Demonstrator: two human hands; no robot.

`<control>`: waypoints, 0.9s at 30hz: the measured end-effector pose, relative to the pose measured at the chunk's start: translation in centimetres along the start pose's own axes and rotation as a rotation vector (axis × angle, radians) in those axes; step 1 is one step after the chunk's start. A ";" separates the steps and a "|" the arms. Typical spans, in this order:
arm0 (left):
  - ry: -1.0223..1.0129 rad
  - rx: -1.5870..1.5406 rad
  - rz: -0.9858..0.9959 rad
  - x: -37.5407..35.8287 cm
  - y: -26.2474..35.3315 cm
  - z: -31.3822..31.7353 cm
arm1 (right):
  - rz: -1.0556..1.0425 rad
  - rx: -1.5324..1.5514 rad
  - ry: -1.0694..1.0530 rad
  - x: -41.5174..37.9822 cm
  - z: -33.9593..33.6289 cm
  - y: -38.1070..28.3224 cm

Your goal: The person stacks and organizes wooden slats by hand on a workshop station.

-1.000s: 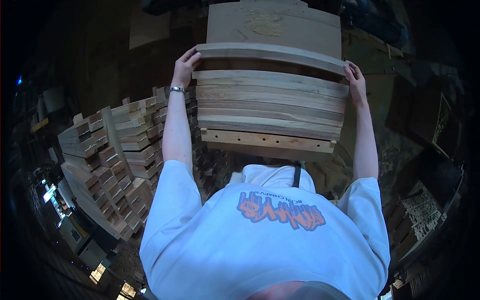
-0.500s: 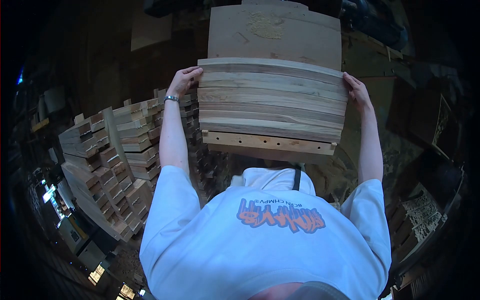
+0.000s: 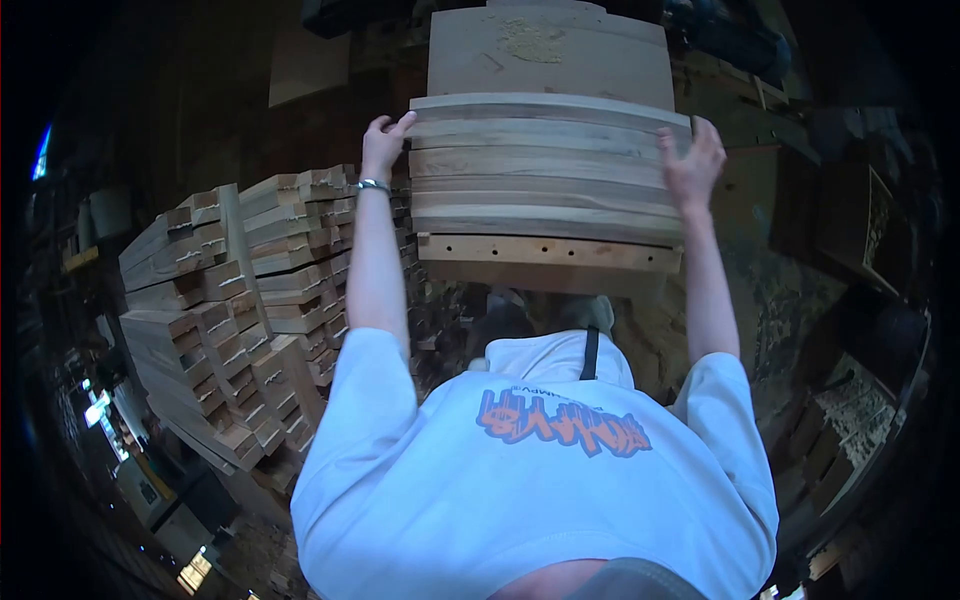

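Several long wooden strips (image 3: 545,165) lie side by side in a flat row in front of me. Along their near side runs a pale wooden bar with a line of dark holes (image 3: 510,250). My left hand (image 3: 386,145) is at the left end of the far strips, its thumb at their edge and its fingers apart. At the opposite end, my right hand (image 3: 696,168) is open, with the thumb over the strips and the fingers beyond their end. Neither hand is wrapped round a strip.
A pale board (image 3: 560,75) with a patch of sawdust (image 3: 533,40) lies behind the strips. To the left stands a tall stack of wood blocks (image 3: 220,310) with glue beads at the joints. A dark machine part (image 3: 735,40) sits at the far right.
My right hand has lifted its thumb inward over the strips and spread its fingers. My left hand's fingers have come away from the strip ends. The view has shifted slightly.
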State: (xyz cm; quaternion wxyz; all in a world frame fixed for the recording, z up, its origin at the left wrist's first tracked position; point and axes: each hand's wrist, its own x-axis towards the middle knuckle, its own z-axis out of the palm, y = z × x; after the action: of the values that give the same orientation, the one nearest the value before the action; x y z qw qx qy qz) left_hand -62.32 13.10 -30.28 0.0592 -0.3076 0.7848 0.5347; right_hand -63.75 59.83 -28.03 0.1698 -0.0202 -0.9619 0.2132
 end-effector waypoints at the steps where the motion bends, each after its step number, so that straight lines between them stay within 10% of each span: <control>1: 0.361 0.328 0.193 -0.5 0.8 0.8 | -0.188 -0.028 -0.033 -2.5 -0.5 -3.1; 3: 0.517 0.405 0.821 -4.2 4.1 4.1 | -0.256 0.132 -0.171 -9.2 0.0 -9.6; 6: 0.143 0.440 1.060 -6.9 7.2 12.8 | -0.255 0.084 -0.210 -14.8 2.2 -14.7; 11: 0.000 0.876 0.818 -6.0 9.1 17.9 | -0.174 0.075 -0.095 -15.0 3.5 -15.5; 27: 0.207 0.772 0.808 18.5 20.5 25.3 | -0.215 0.012 -0.010 9.5 15.0 -15.8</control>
State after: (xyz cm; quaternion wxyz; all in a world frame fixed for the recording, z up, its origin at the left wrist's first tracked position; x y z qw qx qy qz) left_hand -94.40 32.36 -32.27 -0.1192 0.0104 0.9804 0.1564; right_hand -77.23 40.53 -31.20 0.1872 0.0854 -0.9580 0.1998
